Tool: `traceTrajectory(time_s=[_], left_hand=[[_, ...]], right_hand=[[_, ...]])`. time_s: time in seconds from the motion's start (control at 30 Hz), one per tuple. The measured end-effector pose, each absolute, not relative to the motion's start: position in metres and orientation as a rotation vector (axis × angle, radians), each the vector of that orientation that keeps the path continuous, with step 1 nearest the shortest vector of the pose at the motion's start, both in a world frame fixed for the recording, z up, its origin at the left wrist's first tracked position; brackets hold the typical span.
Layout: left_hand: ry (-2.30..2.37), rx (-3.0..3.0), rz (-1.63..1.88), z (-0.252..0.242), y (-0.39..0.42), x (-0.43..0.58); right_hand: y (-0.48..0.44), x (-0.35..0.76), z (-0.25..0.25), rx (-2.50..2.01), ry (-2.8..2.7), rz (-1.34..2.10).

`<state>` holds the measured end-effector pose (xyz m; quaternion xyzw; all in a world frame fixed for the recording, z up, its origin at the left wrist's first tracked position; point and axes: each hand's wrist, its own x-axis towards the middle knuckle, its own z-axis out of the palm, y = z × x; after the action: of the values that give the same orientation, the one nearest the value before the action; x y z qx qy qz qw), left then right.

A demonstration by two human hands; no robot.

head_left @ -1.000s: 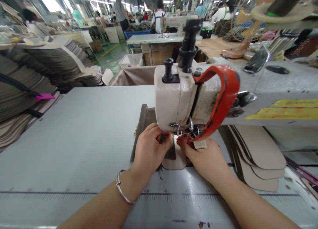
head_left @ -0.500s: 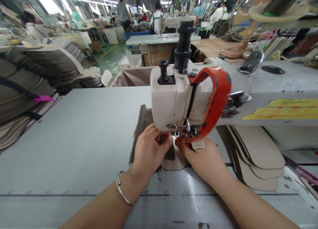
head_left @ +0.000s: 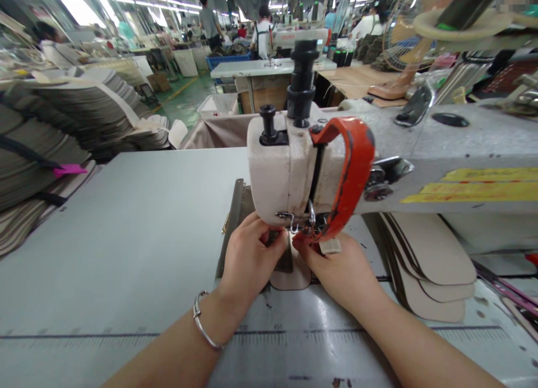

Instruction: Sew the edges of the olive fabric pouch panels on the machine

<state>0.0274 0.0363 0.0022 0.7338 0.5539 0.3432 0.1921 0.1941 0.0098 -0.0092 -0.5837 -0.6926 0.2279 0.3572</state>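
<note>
Under the head of a white sewing machine [head_left: 271,178] with an orange-red guard [head_left: 357,164] lies a beige round-cornered fabric panel [head_left: 291,280]. A dark olive fabric piece [head_left: 286,259] lies over it, and a dark strip with a zipper [head_left: 229,231] extends to the left. My left hand [head_left: 252,259] is closed, thumb and fingers pinching the olive piece left of the needle area. My right hand [head_left: 347,267], with a pale wrap on one finger, is closed at the beige panel's right edge. Its fingertips are partly hidden behind the guard, close to the presser foot.
Several beige panels [head_left: 437,253] lie stacked to the right, beside purple-handled scissors [head_left: 504,287]. A ruler scale [head_left: 126,337] runs along the table's front. Tall piles of cut pieces [head_left: 84,105] stand at left. Behind are a fan [head_left: 406,40] and other workers.
The view has shifted slightly, so the machine appears a little further left. Both hands keep their grip beside the needle area, with hardly any visible movement of the fabric.
</note>
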Motion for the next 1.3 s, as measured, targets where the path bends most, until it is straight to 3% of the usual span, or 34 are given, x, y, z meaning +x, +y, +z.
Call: traceTrajectory(time_s=[1.1, 1.3], left_hand=[[1.607, 2.118, 0.903, 0.002, 0.037, 0.027], [1.529, 2.09, 0.944, 0.002, 0.037, 0.026]], right_hand=[[0.012, 0.189, -0.011, -1.542, -1.799, 0.553], [-0.018, 0.213, 0.017, -1.423, -1.9, 0.498]])
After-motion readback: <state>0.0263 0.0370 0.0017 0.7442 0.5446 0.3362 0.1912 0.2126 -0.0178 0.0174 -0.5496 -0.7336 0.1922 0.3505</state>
